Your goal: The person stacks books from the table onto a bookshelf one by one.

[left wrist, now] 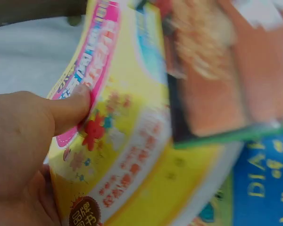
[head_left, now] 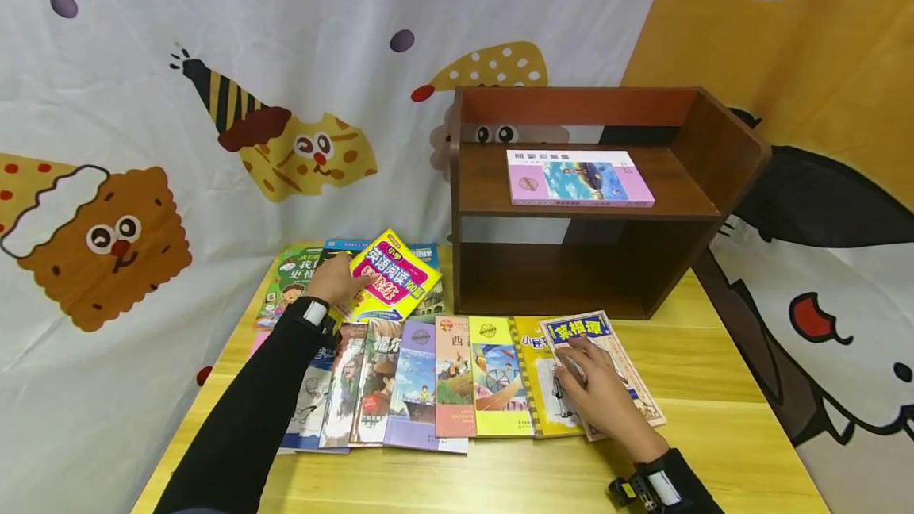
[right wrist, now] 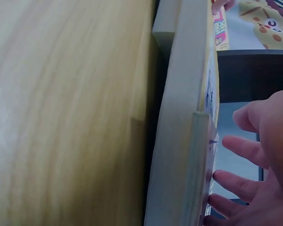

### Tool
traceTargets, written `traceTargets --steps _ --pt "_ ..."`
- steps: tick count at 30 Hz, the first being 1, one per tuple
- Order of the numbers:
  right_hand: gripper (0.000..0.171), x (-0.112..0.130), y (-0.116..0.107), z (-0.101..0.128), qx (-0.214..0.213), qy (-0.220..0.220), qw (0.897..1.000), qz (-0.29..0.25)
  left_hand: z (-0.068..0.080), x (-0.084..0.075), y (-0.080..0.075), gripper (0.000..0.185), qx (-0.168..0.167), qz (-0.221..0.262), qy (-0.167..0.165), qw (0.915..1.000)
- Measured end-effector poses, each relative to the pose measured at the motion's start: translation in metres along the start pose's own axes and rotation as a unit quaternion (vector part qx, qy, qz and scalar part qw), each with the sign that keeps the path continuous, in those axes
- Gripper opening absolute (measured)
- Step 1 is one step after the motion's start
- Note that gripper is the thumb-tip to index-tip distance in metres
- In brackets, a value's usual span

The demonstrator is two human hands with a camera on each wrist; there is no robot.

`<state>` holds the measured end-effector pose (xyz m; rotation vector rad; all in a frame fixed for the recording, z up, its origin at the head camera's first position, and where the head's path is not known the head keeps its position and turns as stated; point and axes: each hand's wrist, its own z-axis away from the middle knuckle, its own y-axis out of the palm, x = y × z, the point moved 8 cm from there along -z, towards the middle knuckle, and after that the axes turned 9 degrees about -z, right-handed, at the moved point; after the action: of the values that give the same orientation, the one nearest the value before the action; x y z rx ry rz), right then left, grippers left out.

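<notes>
My left hand (head_left: 336, 282) pinches a yellow book (head_left: 396, 276) with a pink title panel by its left edge, thumb on the front cover. In the left wrist view this book (left wrist: 132, 150) bends slightly, with other covers beyond it. In the head view it overlaps a group of books, among them a green book (head_left: 291, 280). Over at the right end of the front row, my right hand (head_left: 603, 391) lies with spread fingers on a beige book (head_left: 631, 371) with a blue title band. In the right wrist view its fingertips (right wrist: 236, 183) touch the cover.
A brown two-level shelf (head_left: 493, 181) stands at the back right, with a pink-and-white book (head_left: 578, 178) lying on its upper board. Several overlapping books, including a purple one (head_left: 410, 371) and a yellow one (head_left: 500, 411), line the wooden table (head_left: 428, 486). A printed cloth (head_left: 400, 141) hangs behind.
</notes>
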<state>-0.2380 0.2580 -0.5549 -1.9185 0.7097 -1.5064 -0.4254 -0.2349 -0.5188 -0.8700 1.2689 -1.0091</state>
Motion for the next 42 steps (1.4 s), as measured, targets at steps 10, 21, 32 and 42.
traceTargets --steps 10,21,32,42 --pt "0.032 0.003 -0.005 0.0 0.007 0.015 1.0 -0.012 0.029 -0.037 -0.043 0.055 -0.092 0.05 0.04 0.9937" --pt "0.027 0.005 -0.013 -0.001 -0.002 0.013 1.0 -0.025 0.086 -0.041 -0.093 0.043 -0.3 0.138 0.057 0.9422" --pt "0.031 0.033 -0.026 -0.003 -0.032 -0.017 0.996 -0.079 0.145 -0.078 -0.13 0.034 -0.333 0.405 0.14 0.8397" --pt "0.038 0.108 -0.031 -0.022 0.069 -0.081 0.963 -0.249 0.174 -0.156 -0.1 0.036 -0.198 0.493 0.22 0.8184"
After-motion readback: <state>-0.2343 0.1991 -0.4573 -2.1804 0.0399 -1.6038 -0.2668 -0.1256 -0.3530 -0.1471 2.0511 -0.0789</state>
